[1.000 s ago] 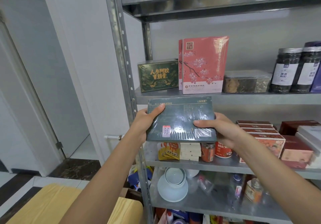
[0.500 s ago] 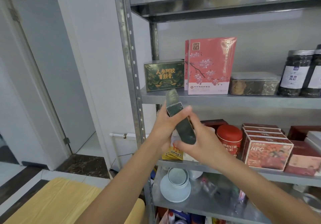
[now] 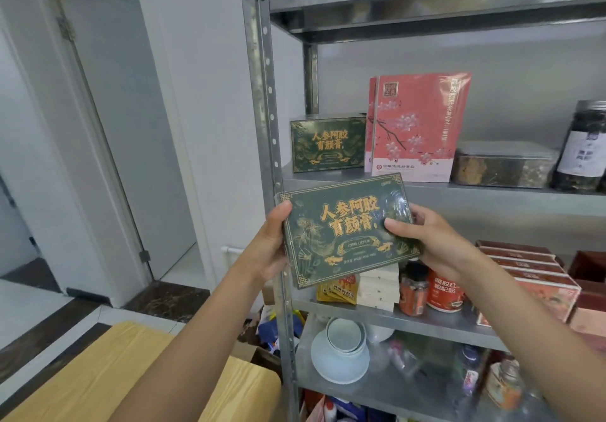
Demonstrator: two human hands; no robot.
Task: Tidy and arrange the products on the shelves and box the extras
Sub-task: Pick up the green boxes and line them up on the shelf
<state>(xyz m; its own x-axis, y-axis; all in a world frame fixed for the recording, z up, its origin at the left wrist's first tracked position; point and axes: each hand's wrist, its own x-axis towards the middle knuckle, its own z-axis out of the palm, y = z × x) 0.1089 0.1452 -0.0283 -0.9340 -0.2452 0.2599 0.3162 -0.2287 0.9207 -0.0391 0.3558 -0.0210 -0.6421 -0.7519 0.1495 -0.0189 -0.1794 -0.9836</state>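
I hold a flat dark green box (image 3: 344, 225) with gold lettering, wrapped in clear film, in front of the metal shelf rack (image 3: 492, 192). Its printed front faces me and it tilts slightly. My left hand (image 3: 270, 244) grips its left edge with the thumb on the front. My right hand (image 3: 426, 241) grips the right edge, thumb on the front. An identical green box (image 3: 328, 143) stands upright on the shelf above, at the far left, beside tall pink boxes (image 3: 419, 126).
The same shelf carries a clear tub (image 3: 505, 166) and dark jars (image 3: 580, 149). The shelf below holds red boxes (image 3: 531, 277), a red can (image 3: 444, 290), white boxes (image 3: 377, 289) and yellow sachets (image 3: 337, 290). White bowls (image 3: 344, 349) sit lower. A wooden surface (image 3: 98, 382) lies at bottom left.
The green box was back side up, then turned edge-on between my hands; now its gold-lettered front faces me. Both hands kept hold and shifted their grip.
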